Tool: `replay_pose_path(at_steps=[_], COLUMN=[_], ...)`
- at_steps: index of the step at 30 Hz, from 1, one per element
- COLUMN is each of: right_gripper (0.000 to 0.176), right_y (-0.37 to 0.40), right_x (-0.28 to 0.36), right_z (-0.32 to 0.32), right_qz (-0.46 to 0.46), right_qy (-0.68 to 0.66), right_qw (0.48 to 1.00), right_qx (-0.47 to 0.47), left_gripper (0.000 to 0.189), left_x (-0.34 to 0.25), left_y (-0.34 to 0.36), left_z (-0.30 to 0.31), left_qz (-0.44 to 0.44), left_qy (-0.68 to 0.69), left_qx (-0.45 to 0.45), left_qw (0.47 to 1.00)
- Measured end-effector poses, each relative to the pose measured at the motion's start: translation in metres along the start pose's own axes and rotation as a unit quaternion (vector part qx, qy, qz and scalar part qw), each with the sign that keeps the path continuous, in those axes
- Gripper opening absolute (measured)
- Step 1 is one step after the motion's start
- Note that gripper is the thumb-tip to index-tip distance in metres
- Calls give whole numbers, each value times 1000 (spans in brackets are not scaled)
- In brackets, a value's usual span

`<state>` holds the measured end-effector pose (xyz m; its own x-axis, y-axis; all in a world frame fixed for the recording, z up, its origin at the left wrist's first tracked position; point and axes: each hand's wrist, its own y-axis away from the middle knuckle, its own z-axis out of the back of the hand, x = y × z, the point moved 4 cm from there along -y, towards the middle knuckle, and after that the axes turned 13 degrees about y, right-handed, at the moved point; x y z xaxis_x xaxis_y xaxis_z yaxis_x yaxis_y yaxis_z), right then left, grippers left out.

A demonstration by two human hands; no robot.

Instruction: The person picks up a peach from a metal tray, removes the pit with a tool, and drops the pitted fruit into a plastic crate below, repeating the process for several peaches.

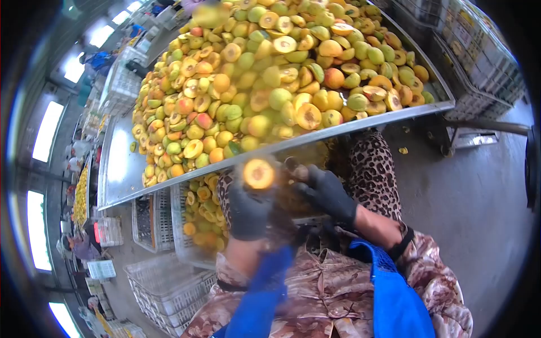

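Note:
My left hand [251, 209], in a dark glove, is closed around a peach half [258, 173] with its orange cut face turned up. Close beside it, my right hand [328, 194], gloved too, is closed on a small brownish tool with a rounded end [295, 168]; blur hides its exact shape. Both hands are over my lap, just below the near rim of a metal table [332, 127]. On that table lies a large heap of yellow, green and reddish peaches [236, 107], many of them halved with the cut faces showing.
Under the table's edge, a white crate [186, 236] holds more fruit halves. Stacked white crates [169, 287] stand at lower left, others [479, 56] at upper right. A metal bar [490, 126] juts in at right. Other people and tables are farther off at left.

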<state>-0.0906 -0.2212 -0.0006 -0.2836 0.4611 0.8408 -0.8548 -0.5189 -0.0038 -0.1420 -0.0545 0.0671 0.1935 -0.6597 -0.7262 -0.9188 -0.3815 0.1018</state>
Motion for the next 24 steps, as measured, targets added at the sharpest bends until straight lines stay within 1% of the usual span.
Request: replay_pose_path(at_steps=[2, 3, 5, 6, 7, 9, 10, 11, 12, 13, 14, 16, 18, 19, 21, 22, 24], right_gripper=[46, 44, 41, 34, 32, 28, 28, 29, 31, 33, 33, 33, 34, 35, 36, 37, 39], right_y=[-14, -15, -16, -16, -22, -49, -66, -78, -69, -59, -59, -48, -43, -42, -38, -33, -30], right_x=[-39, -52, -67, -67, -80, -136, -171, -193, -175, -155, -153, -154, -149, -153, -150, -151, -143], right_z=[-37, -56, -85, -83, -86, -103, -113, -120, -117, -111, -111, -118, -117, -118, -116, -113, -105], right_qz=[15, 28, 63, 76, 88, 115, 67, 20, 21, 43, 60, 87, 105, 112, 113, 114, 135], right_qy=[87, 155, 287, 277, 308, 362, 316, 270, 399, 513, 527, 511, 510, 512, 511, 501, 464], right_qw=[996, 985, 944, 953, 945, 925, 945, 959, 901, 821, 810, 826, 829, 828, 828, 835, 863], right_qx=[24, 64, 149, 98, 69, 17, 53, 87, 167, 246, 251, 223, 204, 202, 199, 194, 146], left_gripper=[39, 39, 45, 45, 45, 46, 44, 44, 44, 46, 47, 51, 54, 52, 51, 51, 49], left_x=[-14, -7, -16, -20, -22, -33, -36, -40, -43, -48, -48, -44, -39, -37, -50, -57, -72], left_y=[-8, -15, -17, -20, -19, -7, -5, -3, -2, -2, 0, 5, 7, 3, 4, 7, 18], left_z=[26, 49, 53, 73, 75, 73, 69, 76, 87, 91, 91, 84, 86, 90, 100, 101, 92], left_qz=[-106, 24, 27, 47, 39, 17, -11, 1, 11, 5, 6, 17, 27, 34, -6, -32, -70], left_qy=[-170, 186, 196, 185, 199, 222, 213, 219, 226, 225, 228, 225, 278, 408, 357, 350, 339], left_qx=[-32, -151, -94, -10, -41, -109, -108, -122, -133, -131, -117, -70, -30, -34, -47, -57, -89], left_qw=[979, 971, 976, 982, 978, 969, 971, 968, 965, 965, 967, 972, 960, 912, 933, 934, 934])
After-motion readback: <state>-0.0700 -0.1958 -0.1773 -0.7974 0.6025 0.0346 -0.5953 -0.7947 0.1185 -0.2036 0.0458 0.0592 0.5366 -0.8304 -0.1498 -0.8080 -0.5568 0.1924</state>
